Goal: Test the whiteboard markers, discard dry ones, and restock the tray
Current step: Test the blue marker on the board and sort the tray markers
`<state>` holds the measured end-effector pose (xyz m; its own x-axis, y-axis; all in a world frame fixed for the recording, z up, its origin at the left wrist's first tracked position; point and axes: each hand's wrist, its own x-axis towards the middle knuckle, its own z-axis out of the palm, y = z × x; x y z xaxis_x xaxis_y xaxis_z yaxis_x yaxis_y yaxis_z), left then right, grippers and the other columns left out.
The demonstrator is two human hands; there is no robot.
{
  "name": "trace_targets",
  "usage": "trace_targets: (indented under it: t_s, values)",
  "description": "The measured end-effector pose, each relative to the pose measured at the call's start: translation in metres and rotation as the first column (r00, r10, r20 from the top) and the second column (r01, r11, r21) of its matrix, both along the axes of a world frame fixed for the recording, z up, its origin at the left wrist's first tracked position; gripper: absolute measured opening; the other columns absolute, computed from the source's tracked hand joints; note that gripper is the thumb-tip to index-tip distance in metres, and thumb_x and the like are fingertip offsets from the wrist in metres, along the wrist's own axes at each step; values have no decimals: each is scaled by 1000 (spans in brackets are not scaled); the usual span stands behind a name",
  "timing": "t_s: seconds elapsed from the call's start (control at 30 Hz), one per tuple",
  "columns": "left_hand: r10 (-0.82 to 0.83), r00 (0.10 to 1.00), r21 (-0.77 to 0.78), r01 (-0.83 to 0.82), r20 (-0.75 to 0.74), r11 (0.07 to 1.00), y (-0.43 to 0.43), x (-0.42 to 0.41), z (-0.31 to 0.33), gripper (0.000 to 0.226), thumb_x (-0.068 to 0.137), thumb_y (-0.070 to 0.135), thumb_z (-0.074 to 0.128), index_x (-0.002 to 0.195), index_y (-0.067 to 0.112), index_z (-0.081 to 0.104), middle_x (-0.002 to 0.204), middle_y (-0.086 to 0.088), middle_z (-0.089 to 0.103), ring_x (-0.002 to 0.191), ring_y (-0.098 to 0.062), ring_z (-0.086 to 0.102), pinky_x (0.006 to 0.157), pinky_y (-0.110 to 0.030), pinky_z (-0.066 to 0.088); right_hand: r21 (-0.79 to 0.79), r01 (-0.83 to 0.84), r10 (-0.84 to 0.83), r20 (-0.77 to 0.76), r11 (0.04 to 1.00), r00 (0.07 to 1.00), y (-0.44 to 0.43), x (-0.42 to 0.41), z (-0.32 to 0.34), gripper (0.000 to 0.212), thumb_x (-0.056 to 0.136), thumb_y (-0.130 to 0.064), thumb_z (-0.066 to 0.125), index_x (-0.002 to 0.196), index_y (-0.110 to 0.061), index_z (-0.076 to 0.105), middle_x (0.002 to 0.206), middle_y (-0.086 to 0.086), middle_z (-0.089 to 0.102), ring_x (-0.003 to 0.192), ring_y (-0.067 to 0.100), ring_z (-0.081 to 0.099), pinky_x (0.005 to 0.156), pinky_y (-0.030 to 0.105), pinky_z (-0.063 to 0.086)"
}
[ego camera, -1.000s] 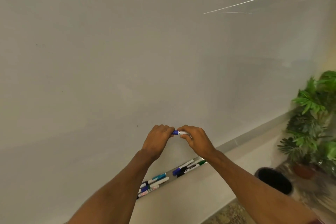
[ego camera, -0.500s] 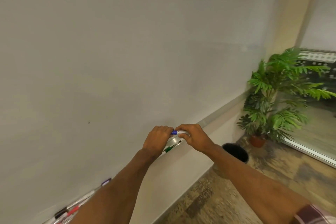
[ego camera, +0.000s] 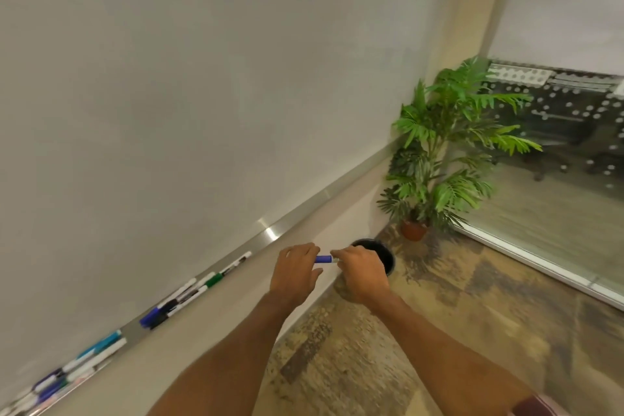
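Observation:
Both hands hold one blue-capped marker (ego camera: 324, 259) level between them. My left hand (ego camera: 295, 272) pinches the blue cap end, and my right hand (ego camera: 363, 272) grips the white barel end, most of which is hidden in the fist. They hover away from the whiteboard (ego camera: 169, 94), just in front of a black waste bin (ego camera: 386, 255) on the floor. Several markers lie along the metal tray (ego camera: 270, 233) under the board, among them a blue one (ego camera: 152, 316), a green one (ego camera: 212, 279) and a teal one (ego camera: 104, 343).
A potted green plant (ego camera: 439, 152) stands in the corner right of the board. A glass wall (ego camera: 557, 162) runs along the right side. Patterned carpet (ego camera: 439, 314) covers the floor below my arms.
The view has swung right and down. My hands with the marker have come away from the board and now sit over the floor by the black bin. The tray markers lie to the left.

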<state>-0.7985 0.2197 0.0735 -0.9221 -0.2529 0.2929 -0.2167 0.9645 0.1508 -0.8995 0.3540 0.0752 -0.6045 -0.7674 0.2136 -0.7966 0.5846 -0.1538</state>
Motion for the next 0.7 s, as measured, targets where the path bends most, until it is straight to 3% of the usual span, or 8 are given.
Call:
trace_targets:
  t_s: [0.2, 0.4, 0.57, 0.7]
  values:
    - [-12, 988, -15, 14, 153, 1000, 21, -70, -13, 55, 96, 46, 52, 142, 21, 36, 144, 3, 42, 132, -16, 39, 114, -35, 22, 49, 71, -71, -15, 996, 997, 30, -56, -12, 43, 82, -16, 64, 124, -25, 58, 110, -1, 66, 99, 23, 58, 83, 35, 44]
    - [-72, 976, 0, 74, 206, 997, 23, -137, -23, 53, 94, 45, 54, 138, 20, 38, 139, 2, 46, 129, -17, 42, 114, -38, 24, 21, 122, -123, 34, 992, 992, 33, -106, -23, 44, 87, -10, 59, 130, -19, 55, 119, 3, 63, 108, 26, 55, 90, 38, 40]
    - [-120, 967, 41, 113, 224, 993, 9, -198, -35, 55, 94, 45, 54, 139, 19, 38, 139, 1, 45, 128, -18, 41, 113, -38, 23, 44, 180, -183, 71, 983, 981, 20, -153, -30, 29, 86, -16, 60, 114, -21, 62, 102, 1, 67, 95, 25, 57, 77, 34, 39]
    - [-155, 955, 115, 129, 255, 985, -11, -246, -45, 58, 92, 46, 56, 140, 20, 35, 138, 1, 47, 129, -19, 42, 114, -40, 23, 51, 247, -251, 107, 968, 962, 3, -192, -37, 18, 83, -18, 62, 100, -24, 63, 93, -1, 66, 86, 23, 57, 66, 29, 28]
